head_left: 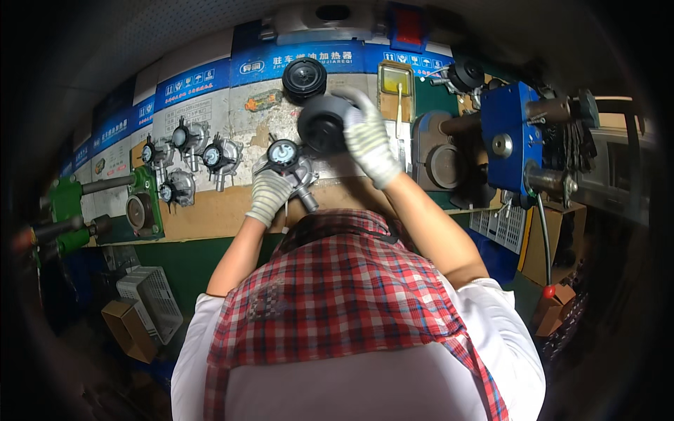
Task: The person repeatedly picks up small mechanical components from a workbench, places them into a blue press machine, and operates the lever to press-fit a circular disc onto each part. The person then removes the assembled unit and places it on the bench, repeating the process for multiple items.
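My left hand, in a striped work glove, is closed on the near side of a cast-metal housing with a dark round top and a short pipe pointing toward me. My right hand, gloved as well, grips the right edge of a black round drum-shaped part. This part is tilted and slightly blurred, just beyond and right of the housing; whether the two touch I cannot tell. A similar black round part sits behind it on the bench.
Several similar metal housings lie to the left, near a green clamp-like machine. A yellow-lined tray with a brush is at the back right. A blue press-like machine stands on the right. Printed cardboard covers the bench.
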Demonstrator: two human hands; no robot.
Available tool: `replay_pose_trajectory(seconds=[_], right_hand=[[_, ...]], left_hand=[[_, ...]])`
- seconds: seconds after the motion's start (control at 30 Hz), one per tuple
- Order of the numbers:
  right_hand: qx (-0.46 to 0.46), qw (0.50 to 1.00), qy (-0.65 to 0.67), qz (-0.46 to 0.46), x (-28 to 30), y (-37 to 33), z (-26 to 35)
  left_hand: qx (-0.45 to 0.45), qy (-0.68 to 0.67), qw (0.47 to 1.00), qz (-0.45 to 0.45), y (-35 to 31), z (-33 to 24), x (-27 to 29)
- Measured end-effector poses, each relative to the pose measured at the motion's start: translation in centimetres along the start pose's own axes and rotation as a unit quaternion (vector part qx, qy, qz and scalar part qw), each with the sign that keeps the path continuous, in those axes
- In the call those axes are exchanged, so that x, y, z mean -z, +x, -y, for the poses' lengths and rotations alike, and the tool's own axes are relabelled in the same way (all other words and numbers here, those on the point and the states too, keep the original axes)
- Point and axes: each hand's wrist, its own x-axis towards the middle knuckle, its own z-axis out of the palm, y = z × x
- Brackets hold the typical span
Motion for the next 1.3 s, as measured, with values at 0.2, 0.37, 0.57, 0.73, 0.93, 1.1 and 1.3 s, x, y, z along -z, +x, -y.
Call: replay_pose_trajectory(seconds=[0.2, 0.37, 0.57, 0.73, 0.93, 1.1, 1.3], right_hand=[[-0.195, 0.895, 0.365, -0.164, 8.8, -7.9, -2.6], [-0.058, 0.991, 0.000, -0.124, 12.1, -10.4, 1.5], [-0.062, 0.986, -0.123, -0.096, 14.1, -11.9, 1.5], [-0.096, 0.973, -0.180, -0.109, 16.6, -14.2, 0.9], [-0.198, 0.968, -0.094, -0.124, 21.7, -14.7, -7.9], [-0.322, 0.936, -0.134, -0.039, 29.4, -13.5, -15.2], [-0.144, 0.695, -0.687, 0.157, 30.7, -10.3, -10.2]], left_hand=[[-0.112, -0.334, 0.932, -0.086, 4.5, 1.7, -9.2], [-0.289, -0.075, 0.949, -0.105, 0.4, -9.9, -8.2], [-0.205, -0.571, 0.785, 0.123, -2.7, -16.0, -11.7], [-0.391, -0.256, 0.884, -0.011, -0.5, -16.1, -16.3], [-0.135, -0.468, 0.831, 0.270, 1.1, -17.0, -23.5], [-0.238, 0.132, 0.934, 0.230, 2.9, -21.9, -24.8], [-0.367, -0.139, 0.919, 0.036, 7.3, -22.9, -26.9]])
